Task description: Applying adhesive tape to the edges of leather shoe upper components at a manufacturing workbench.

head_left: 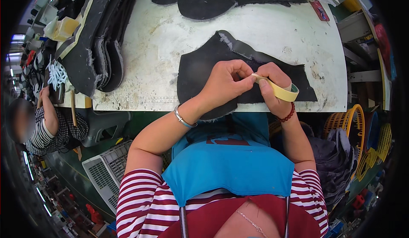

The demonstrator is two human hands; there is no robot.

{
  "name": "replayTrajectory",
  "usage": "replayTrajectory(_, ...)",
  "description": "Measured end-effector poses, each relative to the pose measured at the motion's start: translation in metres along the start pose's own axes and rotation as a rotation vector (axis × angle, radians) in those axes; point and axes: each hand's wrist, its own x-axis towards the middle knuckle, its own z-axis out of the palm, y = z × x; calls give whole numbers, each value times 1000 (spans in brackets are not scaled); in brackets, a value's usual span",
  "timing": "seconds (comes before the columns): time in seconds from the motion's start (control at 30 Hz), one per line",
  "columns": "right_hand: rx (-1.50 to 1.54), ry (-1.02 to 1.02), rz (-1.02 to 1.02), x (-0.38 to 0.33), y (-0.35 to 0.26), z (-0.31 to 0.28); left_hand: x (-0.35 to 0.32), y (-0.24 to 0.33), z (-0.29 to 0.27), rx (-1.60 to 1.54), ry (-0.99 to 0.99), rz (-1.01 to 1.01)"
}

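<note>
My right hand (272, 81) grips a roll of pale yellow masking tape (286, 94), its ring hanging toward the right. At the loose end of the tape, the fingertips of my left hand (223, 82) are pinched together, close to my right thumb. Both hands are just above a dark, fuzzy-edged fabric piece (196, 67) that lies flat near the table's front edge. Its far edge shows a strip of grey fluff, and part of the piece is hidden under my hands and wrists.
On the white table (149, 67), a stack of dark cut pieces (100, 42) lies left, and more dark pieces (204, 1) lie at the far edge. A red card (319, 10) rests far right. Baskets (349, 121) stand below right; another person (47, 119) sits left.
</note>
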Motion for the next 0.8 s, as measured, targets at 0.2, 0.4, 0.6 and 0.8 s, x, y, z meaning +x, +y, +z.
replayTrajectory(0.2, -225, 15, -57, 4, 1, 1, -1, -4, 1, -28, 14, -3)
replayTrajectory(0.4, -262, 32, -30, 4, 1, 2, 0, -15, 3, -78, 49, 56)
replayTrajectory(0.6, -291, 54, -41, 3, -1, 10, -3, -18, -4, -229, 28, -7)
replayTrajectory(0.8, -261, 59, 8, 4, -1, 14, -2, -17, -8, -152, 24, 56)
